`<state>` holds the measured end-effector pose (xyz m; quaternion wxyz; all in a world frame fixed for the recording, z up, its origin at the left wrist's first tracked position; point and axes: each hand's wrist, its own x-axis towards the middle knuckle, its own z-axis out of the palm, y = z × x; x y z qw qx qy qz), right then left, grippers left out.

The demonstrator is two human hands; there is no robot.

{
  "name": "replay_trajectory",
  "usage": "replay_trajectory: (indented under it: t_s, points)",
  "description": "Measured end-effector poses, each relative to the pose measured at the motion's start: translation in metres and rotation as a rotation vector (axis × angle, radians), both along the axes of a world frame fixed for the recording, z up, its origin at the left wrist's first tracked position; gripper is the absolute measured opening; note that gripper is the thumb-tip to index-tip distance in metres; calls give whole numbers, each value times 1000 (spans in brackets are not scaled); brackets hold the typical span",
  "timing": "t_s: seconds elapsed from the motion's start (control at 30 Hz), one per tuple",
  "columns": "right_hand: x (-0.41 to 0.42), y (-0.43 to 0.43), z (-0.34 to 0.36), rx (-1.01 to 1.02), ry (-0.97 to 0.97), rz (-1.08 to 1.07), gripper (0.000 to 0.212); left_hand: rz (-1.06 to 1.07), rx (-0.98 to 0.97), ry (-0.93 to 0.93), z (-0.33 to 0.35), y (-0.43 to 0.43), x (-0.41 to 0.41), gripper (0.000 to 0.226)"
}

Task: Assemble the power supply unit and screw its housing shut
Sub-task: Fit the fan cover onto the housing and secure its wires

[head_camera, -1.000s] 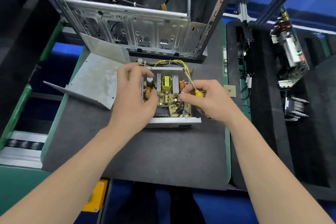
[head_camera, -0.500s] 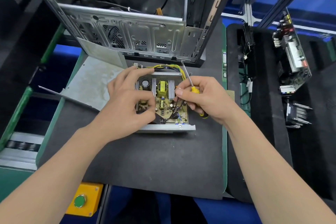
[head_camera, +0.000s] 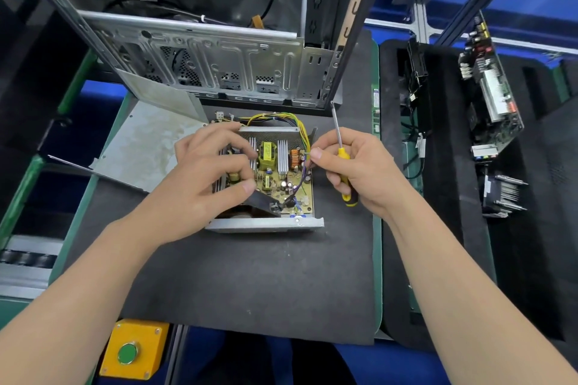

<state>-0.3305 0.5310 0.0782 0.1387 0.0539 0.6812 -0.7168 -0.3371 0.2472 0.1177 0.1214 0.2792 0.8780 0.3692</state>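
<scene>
1. Showed an open-topped power supply unit (head_camera: 275, 172) resting on the desk (head_camera: 250, 275), circuit board exposed.
2. Caught the left hand (head_camera: 200, 184) curled into the unit's left half, thumb and fingers gripping there.
3. Placed the right hand (head_camera: 359, 166) at the unit's right edge, clamped round a yellow screwdriver (head_camera: 342, 154), shaft pointing away.
4. Set a computer case (head_camera: 219, 59) just behind the unit.

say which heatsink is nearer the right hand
The heatsink beside the orange coil, right of the yellow transformer; the other heatsink lies by the left hand.
</scene>
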Motion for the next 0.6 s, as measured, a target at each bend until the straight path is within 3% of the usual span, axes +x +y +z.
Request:
replay_trajectory:
  t_s: [0.23,0.43,0.6]
  points:
    - [-3,-12,2,111,17,53,20,-63,-35,17,4,-9,-8,22]
    - [-9,-17,5,138,6,80,10,-89,-26,28,5,-11,-10,23]
    - [-10,-24,10,159,36,95,15,-154,-10,-19,7,-13,-12,25]
